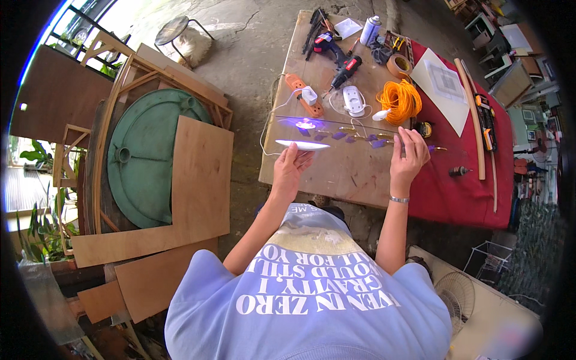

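My left hand (291,168) grips a slim white lamp (303,145) from below, over the table's near left part. A white cord leads from the lamp's side toward a plug (309,94) in an orange power strip (303,96). Beyond the lamp, a bright violet glow (306,124) shows by a thin dark edge (342,122), which seems to belong to a clear sheet. At the right end of that edge, the fingers of my right hand (409,155) are pinched together; what they hold is hard to make out. Small purple and brass-coloured pieces (377,143) lie in a row between my hands.
The table (342,174) has a red cloth (444,192) on its right. Farther back are a cordless drill (345,73), a spray can (370,30), a tape roll (398,66), an orange cord coil (400,101) and a white socket block (354,101). Wooden panels (201,174) stand left.
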